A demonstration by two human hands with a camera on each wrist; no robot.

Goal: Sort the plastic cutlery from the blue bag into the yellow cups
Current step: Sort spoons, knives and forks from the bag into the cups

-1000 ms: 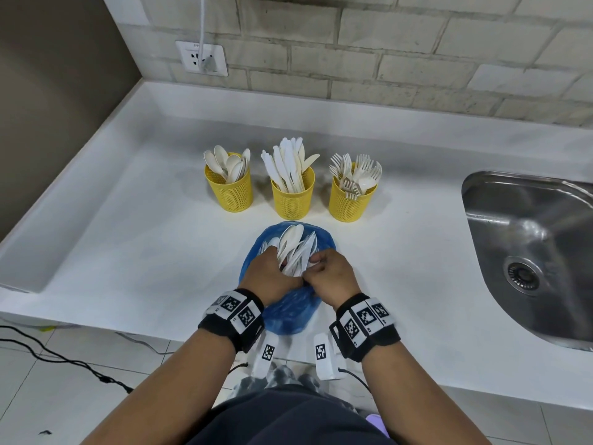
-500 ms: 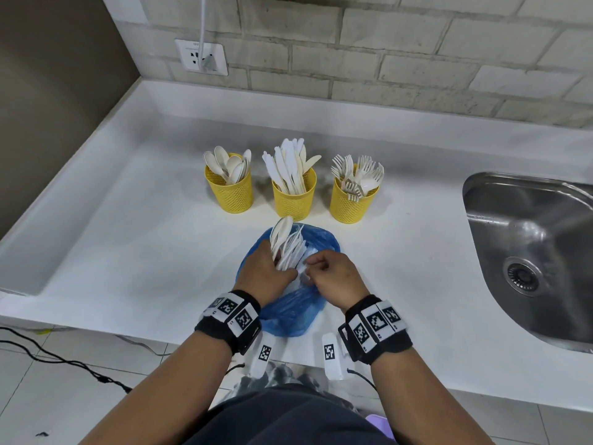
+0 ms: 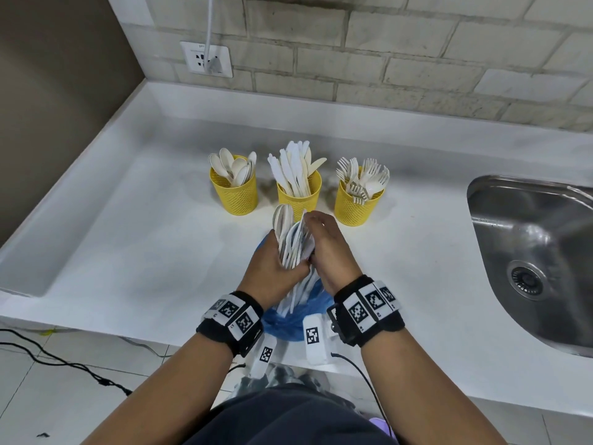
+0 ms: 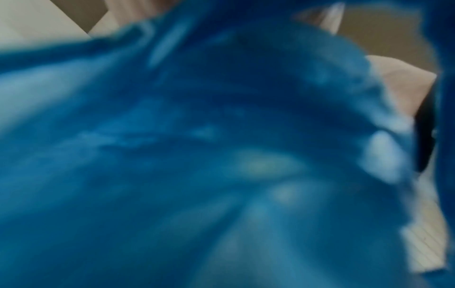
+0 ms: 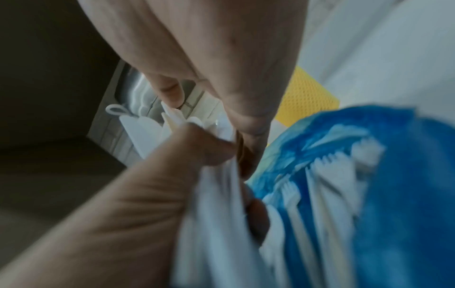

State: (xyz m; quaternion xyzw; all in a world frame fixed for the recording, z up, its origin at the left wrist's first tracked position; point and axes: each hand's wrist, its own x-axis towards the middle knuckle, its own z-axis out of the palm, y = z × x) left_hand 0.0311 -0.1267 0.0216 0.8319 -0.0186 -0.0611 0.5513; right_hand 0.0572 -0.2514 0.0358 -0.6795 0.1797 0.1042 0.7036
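White smooth countertop [image 3: 128,252] with crumpled blue plastic bag [image 3: 282,322] at near edge, under both wrists. Behind it, three yellow perforated cups [image 3: 236,195] in a row: spoons, knives, forks. Bundle of white plastic cutlery [image 3: 290,242] clasped in curled left hand [image 3: 272,268], raised higher above bag than 0.5 s earlier. Right hand [image 3: 330,248] alongside, fingertips pinching bundle's upper edge.

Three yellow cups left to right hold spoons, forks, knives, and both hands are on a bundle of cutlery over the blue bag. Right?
Not quite. The head view shows knives in the middle cup and forks in the right cup; spoons in the left cup is correct. Both hands are on the bundle.
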